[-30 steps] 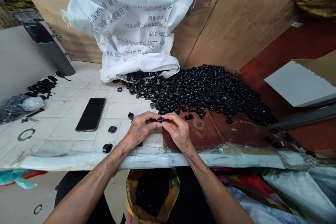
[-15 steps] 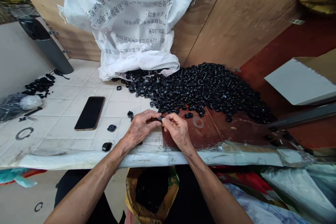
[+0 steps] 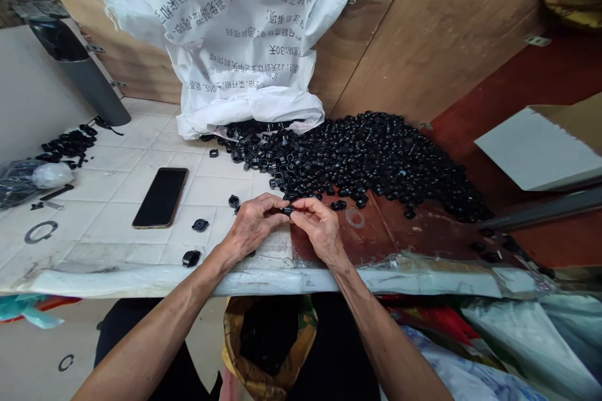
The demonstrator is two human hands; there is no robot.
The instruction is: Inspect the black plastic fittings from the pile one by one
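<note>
Between the fingertips of both hands is a small black plastic part [image 3: 288, 210], partly hidden by the fingers. My left hand [image 3: 254, 222] pinches it from the left with thumb and forefinger. From the other side my right hand [image 3: 317, 227] grips it, thumb and fingers closed. Just beyond the hands spreads a large heap of black plastic rings [image 3: 376, 150], spilling from the mouth of a white woven sack [image 3: 244, 44]. Left of my left hand lie a round black cap [image 3: 200, 225] and another black piece [image 3: 190, 258], with a small one [image 3: 234, 200] farther back.
A phone [image 3: 160, 197] lies on the tabletop to the left, near a flat grey ring [image 3: 41, 232]. A dark cylinder [image 3: 94, 84] leans at the back left. Below the table edge [image 3: 164, 280], an open yellow sack [image 3: 230, 338] holds dark contents. A white box [image 3: 536, 147] is at right.
The right fingers have shifted slightly on the black part, the forefinger now reaching straighter over it. Both hands stay in the same place; the camera view has tilted a little.
</note>
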